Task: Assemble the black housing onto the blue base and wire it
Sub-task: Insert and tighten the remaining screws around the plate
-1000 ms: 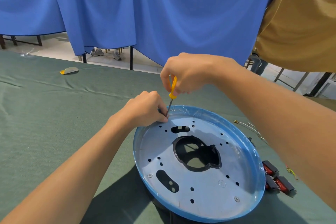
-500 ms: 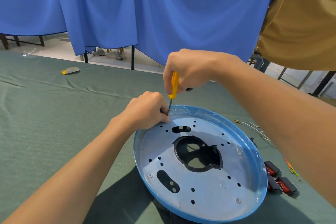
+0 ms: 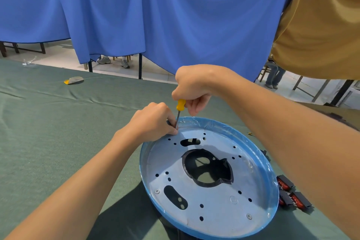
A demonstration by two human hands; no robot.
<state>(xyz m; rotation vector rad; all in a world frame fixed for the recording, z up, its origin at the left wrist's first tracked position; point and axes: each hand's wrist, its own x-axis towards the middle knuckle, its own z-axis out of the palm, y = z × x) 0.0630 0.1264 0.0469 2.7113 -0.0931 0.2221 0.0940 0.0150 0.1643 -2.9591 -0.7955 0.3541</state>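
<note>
Grips the yellow handle of a screwdriver in the right hand, fingers curled round it, just above the centre of the frame; stands the shaft near upright, tip down at the upper-left rim of the blue base; pinches the lower shaft with the left hand, fingertips pressed together there and touching that rim; has the base lying rim-up on the green cloth in the lower right of the frame, spreading below and right of both hands; shows the black housing through the base's central opening; has red-and-black parts just beside the base's right edge.
</note>
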